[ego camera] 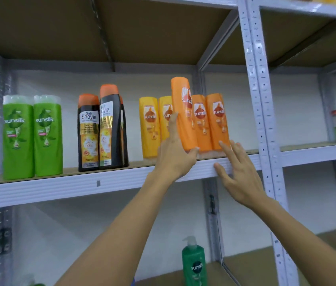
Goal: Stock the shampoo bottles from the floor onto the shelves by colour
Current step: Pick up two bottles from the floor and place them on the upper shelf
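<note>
- On the shelf, the left hand is gripping an orange bottle, seating it among matching oranges.
- The right hand, fingers spread open, is steadying the neighbouring bottle.

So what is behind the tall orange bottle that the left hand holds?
The tall orange Sunsilk bottle held by the left hand partly covers a yellow Sunsilk bottle and a shorter orange Sunsilk bottle. Anything further behind is hidden.

My left hand grips an orange bottle, tilted, lifted above the shelf beside two standing orange bottles; my right hand, fingers straight, rests at that shelf's edge
</note>
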